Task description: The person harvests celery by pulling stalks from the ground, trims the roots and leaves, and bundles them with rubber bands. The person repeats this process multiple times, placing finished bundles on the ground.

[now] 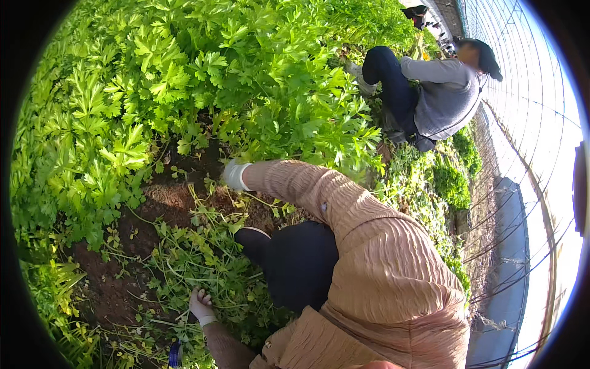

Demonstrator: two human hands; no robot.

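Observation:
My right hand [235, 174], in a whitish glove, is low beside the bases of standing leafy green plants [258, 115], which look like celery. Its fingers are hidden, so any hold cannot be told. Below it in the picture, my left hand [201, 304], also in a pale glove, has its fingers curled over cut or pulled stalks [184, 276] lying on the soil. Whether it grips a stalk is unclear. Dark soil [110, 290] shows between the standing plants and the loose greens. My dark-trousered knee [299, 263] and dark shoe [251, 242] are between my arms.
Another person [438, 97] in a grey top and dark cap crouches by the plants at the upper right. Bunches of greens [449, 184] lie behind. A wire-like frame and pale sheeting [530, 120] rise at the right. A partly hidden blue object [174, 354] lies near my left forearm.

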